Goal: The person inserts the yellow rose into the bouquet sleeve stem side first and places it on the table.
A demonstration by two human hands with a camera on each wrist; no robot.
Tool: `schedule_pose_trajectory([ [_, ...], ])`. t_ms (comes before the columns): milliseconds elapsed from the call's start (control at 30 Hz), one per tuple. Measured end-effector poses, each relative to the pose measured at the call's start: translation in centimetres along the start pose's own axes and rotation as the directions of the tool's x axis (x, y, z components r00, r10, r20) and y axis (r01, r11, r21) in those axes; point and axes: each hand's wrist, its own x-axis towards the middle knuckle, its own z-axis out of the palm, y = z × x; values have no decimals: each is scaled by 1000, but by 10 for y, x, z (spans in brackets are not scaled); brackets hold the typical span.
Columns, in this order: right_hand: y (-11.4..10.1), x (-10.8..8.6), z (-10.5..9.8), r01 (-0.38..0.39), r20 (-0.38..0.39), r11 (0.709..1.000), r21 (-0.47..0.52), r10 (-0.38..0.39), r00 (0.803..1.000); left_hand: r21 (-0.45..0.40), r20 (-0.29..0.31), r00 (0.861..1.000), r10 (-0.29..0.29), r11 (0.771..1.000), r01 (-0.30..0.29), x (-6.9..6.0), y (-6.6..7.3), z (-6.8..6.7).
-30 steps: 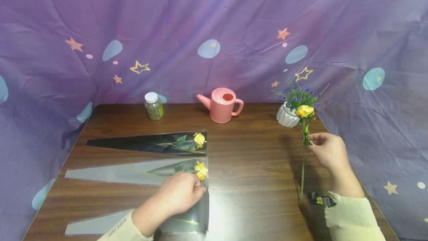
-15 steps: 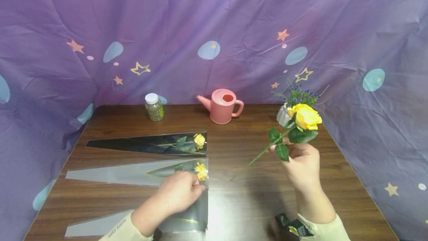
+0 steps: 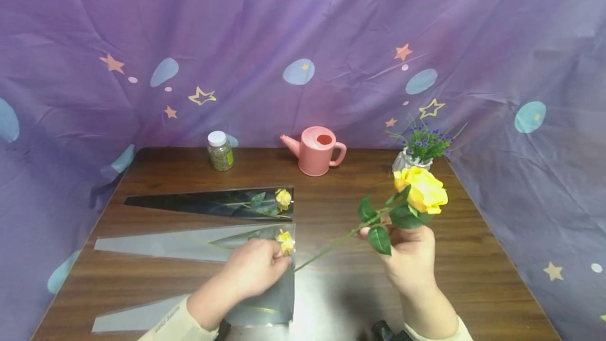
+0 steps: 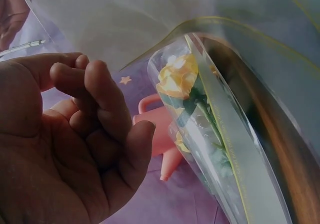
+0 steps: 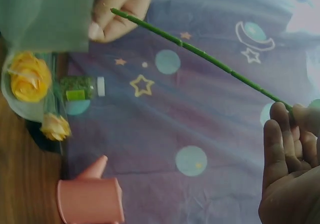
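My right hand (image 3: 412, 259) pinches a yellow rose (image 3: 420, 191) by its green stem, just below the leaves. The bloom points up and right, and the bare stem slants down to the left. In the right wrist view the tip of the stem (image 5: 200, 51) comes close to my left hand (image 5: 125, 8). That left hand (image 3: 258, 267) pinches the open edge of the nearest flower sleeve (image 3: 284, 299), a greyish film wrapper that tapers to the left. My left forearm hides part of this sleeve.
Beyond lie a grey sleeve (image 3: 165, 241) and a black sleeve (image 3: 184, 202), each with a yellow rose inside. At the back stand a white-lidded jar (image 3: 220, 154), a pink watering can (image 3: 314, 154) and a potted plant (image 3: 423, 141) with blue flowers.
My right hand has brought the rose leftward and nearer from beside the potted plant, tilting its stem toward the left hand. The left hand has stayed at the sleeve's edge.
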Motion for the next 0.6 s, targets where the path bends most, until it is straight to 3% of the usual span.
schedule_pose_trajectory([
  [133, 1, -8, 10, -25, 1, 992, -123, 26, 1000, -21, 10, 1000, 0, 1000, 0, -1, 2, 0],
  [267, 3, -17, 19, -89, -7, 964, -250, 90, 996, -57, 22, 1000, 8, 998, -7, 0, 5, -1],
  [433, 11, -28, 29, -137, -8, 941, -308, 142, 990, -156, 22, 1000, 4, 988, -1, 0, 12, -4],
  [600, 20, -38, 37, -142, -2, 922, -360, 151, 988, -196, 3, 1000, -4, 981, 4, 2, 18, -7],
])
